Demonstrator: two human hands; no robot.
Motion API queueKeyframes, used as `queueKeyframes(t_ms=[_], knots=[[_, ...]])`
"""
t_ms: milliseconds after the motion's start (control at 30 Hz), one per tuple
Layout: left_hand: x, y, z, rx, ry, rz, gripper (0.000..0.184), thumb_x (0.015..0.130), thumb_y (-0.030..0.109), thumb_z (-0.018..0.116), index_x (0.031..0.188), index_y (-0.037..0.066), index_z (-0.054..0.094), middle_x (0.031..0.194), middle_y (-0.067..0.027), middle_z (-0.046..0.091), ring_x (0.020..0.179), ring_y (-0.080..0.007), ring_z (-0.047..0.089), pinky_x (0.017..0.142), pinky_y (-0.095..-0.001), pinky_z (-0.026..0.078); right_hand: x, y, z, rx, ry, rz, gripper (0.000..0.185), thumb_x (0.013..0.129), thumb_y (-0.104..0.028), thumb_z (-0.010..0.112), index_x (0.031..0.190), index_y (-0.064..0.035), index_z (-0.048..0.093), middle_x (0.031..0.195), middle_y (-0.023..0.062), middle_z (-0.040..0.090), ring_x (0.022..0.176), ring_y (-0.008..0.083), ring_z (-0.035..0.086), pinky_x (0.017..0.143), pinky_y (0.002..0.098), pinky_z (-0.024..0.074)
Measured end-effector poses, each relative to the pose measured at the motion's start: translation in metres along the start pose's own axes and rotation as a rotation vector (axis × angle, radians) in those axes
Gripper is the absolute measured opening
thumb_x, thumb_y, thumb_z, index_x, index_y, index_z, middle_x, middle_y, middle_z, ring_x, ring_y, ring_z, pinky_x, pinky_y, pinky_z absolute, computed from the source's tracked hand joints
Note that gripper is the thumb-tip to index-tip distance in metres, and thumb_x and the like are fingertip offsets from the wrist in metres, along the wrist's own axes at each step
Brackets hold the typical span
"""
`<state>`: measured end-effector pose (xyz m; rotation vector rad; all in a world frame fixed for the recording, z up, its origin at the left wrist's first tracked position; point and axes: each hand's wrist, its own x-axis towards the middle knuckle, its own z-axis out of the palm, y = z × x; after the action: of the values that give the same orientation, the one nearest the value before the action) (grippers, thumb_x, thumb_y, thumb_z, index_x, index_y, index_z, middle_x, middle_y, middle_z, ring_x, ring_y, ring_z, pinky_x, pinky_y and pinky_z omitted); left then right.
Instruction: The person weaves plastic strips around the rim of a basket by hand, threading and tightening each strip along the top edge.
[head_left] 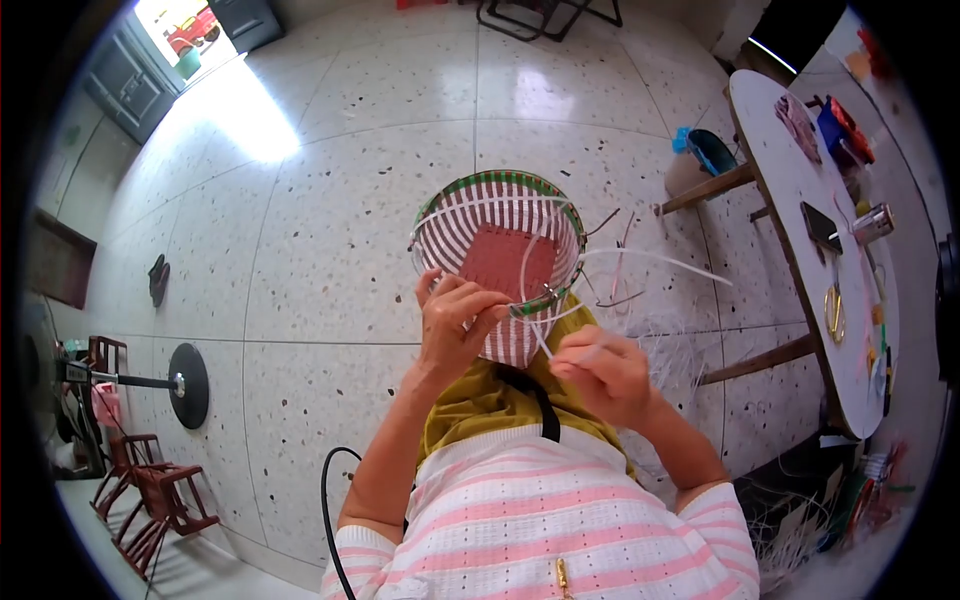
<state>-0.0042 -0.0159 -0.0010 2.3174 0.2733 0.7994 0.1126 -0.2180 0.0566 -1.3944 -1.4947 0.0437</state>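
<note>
A round woven basket (437, 222) with red-and-white striped sides, a reddish-brown bottom and a green rim rests at my lap, its mouth facing up. My left hand (455, 322) is closed on the near part of the rim, thumb and fingers pinching it. My right hand (606, 372), just right of the basket, pinches a white plastic strip (542, 342) that runs up to the rim. Another length of white strip (660, 259) curves out to the right from the rim. Thin dark wire ends stick out near it.
On the right stands a white table (775, 185) with a phone (820, 226), scissors (834, 312) and a metal cup (873, 224). A bin (690, 172) is beside its leg. Loose clear strips (665, 375) lie on the floor. Small wooden chairs (165, 490) and a round black stand base (188, 386) are left.
</note>
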Motion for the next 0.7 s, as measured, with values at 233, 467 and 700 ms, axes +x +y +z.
queueKeyframes(t_ms=[233, 467, 700], knots=[[-0.002, 0.006, 0.001, 0.005, 0.02, 0.014, 0.01, 0.086, 0.024, 0.074, 0.087, 0.014, 0.075, 0.079, 0.0002, 0.068, 0.085, -0.019, 0.06, 0.104, -0.0454, 0.029, 0.043, -0.09, -0.098, 1.646, 0.598, -0.049, 0.023, 0.094, -0.013, 0.069, 0.076, -0.0047, 0.056, 0.064, 0.006, 0.056, 0.052, 0.011, 0.056, 0.042, 0.0268, 0.0431], [-0.007, 0.017, 0.002, -0.062, 0.062, 0.028, 0.021, 0.086, 0.015, 0.076, 0.104, 0.005, 0.072, 0.083, -0.004, 0.069, 0.08, -0.0209, 0.064, 0.09, -0.0342, 0.042, 0.121, -0.06, -0.094, 0.785, -0.403, 0.799, 0.033, 0.103, -0.024, 0.057, 0.078, -0.0031, 0.06, 0.061, 0.0038, 0.059, 0.04, 0.0074, 0.048, 0.033, 0.0209, 0.033], [-0.006, 0.025, 0.0, -0.255, 0.187, -0.188, 0.03, 0.087, 0.008, 0.073, 0.115, 0.004, 0.065, 0.086, -0.0069, 0.068, 0.079, -0.0241, 0.064, 0.083, -0.0374, 0.047, 0.081, 0.0, -0.036, 1.074, -0.608, 1.167, 0.036, 0.104, -0.028, 0.057, 0.081, -0.0019, 0.063, 0.068, 0.006, 0.065, 0.045, 0.0062, 0.053, 0.036, 0.02, 0.0367]])
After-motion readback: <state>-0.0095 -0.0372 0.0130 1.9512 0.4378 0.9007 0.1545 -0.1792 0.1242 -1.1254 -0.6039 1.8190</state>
